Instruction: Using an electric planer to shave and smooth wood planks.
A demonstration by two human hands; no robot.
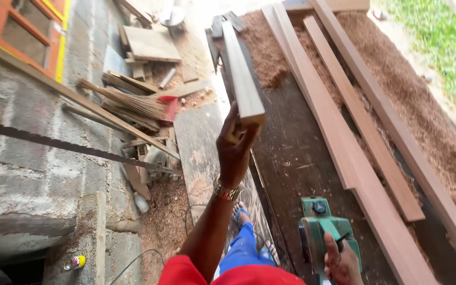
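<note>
We see the left hand (234, 148) raised, its fingers closed around the near end of a pale wooden plank (242, 74), which it holds up so the board runs away from us toward the far end of the dark workbench (291, 158). A metal bracelet (225, 191) sits on that wrist. Lower right, the right hand (341, 263) rests on a green electric planer (327, 232) standing on the bench; the thumb lies over its handle, but the frame cuts off the fingers, so the grip is probably closed and we cannot tell for sure. Just right of the planer, three long reddish boards (354, 142) lie side by side along the bench, with heaps of sawdust (412, 100) between and beyond them. On the left, a grass broom (127, 100) with a red binding lies across a pile of offcuts (143, 53) beside the block wall (27, 174), and a long saw blade (69, 145) crosses in front of that wall. A small spray can (74, 262) lies at the wall's foot
</note>
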